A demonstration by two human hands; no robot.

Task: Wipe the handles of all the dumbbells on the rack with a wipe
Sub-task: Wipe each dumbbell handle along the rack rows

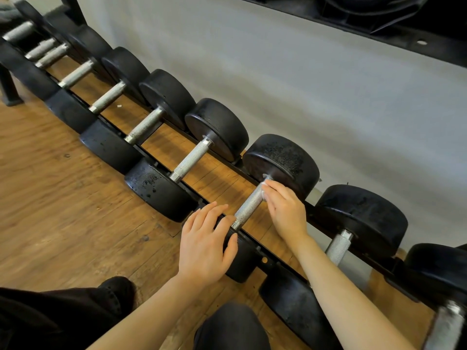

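A row of black round-headed dumbbells with knurled steel handles lies across a low black rack. My right hand presses on the far end of one handle, close to its far head. A small white bit of the wipe shows under the fingertips; the rest is hidden by the hand. My left hand rests flat, fingers spread, on the near head of the same dumbbell. The neighbouring handles on the left and right are bare.
Several more dumbbells run off to the upper left. Behind the rack is a grey wall, with a black upper shelf overhead. The wooden floor lies in front, and my dark-clad knees are at the bottom.
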